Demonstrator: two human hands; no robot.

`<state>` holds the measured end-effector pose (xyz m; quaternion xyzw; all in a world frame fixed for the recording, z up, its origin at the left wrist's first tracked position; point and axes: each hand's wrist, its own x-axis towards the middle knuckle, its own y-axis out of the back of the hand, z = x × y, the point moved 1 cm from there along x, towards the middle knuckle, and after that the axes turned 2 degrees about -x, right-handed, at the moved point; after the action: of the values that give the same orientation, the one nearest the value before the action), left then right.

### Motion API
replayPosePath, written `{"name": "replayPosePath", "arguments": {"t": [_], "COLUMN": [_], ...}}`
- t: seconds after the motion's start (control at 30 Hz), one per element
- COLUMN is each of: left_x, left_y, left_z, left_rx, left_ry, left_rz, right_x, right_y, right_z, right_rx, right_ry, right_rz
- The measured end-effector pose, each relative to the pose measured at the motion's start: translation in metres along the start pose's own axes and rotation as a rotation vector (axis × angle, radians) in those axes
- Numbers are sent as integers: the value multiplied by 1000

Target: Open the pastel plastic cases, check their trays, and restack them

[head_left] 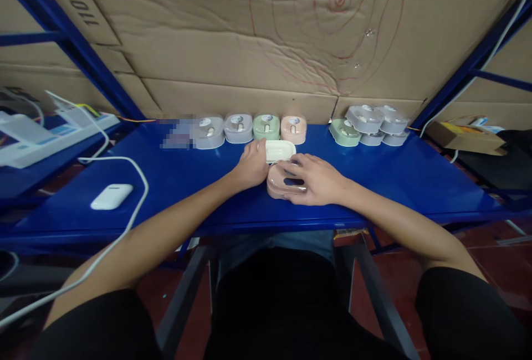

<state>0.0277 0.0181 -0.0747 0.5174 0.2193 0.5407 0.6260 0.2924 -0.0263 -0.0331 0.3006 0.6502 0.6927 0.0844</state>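
In the head view, my left hand (pixel 252 165) has its fingers closed on the left end of a shallow white oval tray (pixel 281 151). Just in front of that tray, at the middle of the blue table, is a small pinkish-brown plastic box (pixel 275 185) with a clear, shiny cover. My right hand (pixel 318 180) grips this box from the right, fingers over its top and thumb along the near side. The fingers hide part of the box. My left hand's heel is close to the box's left side; whether they touch I cannot tell.
Along the cardboard back wall stand rounded clear-lidded boxes: grey (pixel 209 133), blue-grey (pixel 238 129), green (pixel 266 128) and peach (pixel 293 130). Several more are stacked, grey over green (pixel 344 133), at the right. A white earbud case (pixel 111 196) and a white cable (pixel 139 169) lie left.
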Motion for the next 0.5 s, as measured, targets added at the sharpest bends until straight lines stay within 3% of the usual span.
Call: {"name": "replayPosePath", "arguments": {"t": [0.33,0.5], "left_x": [-5,-5], "left_y": [-3,-4], "left_z": [10,8], "left_rx": [23,16], "left_ry": [27,9], "left_rz": [2,10], "right_x": [3,2], "right_y": [11,11], "right_z": [-5,-14], "right_rx": [-131,-229], "right_ry": [26,50], "right_rz": [-120,-112]}}
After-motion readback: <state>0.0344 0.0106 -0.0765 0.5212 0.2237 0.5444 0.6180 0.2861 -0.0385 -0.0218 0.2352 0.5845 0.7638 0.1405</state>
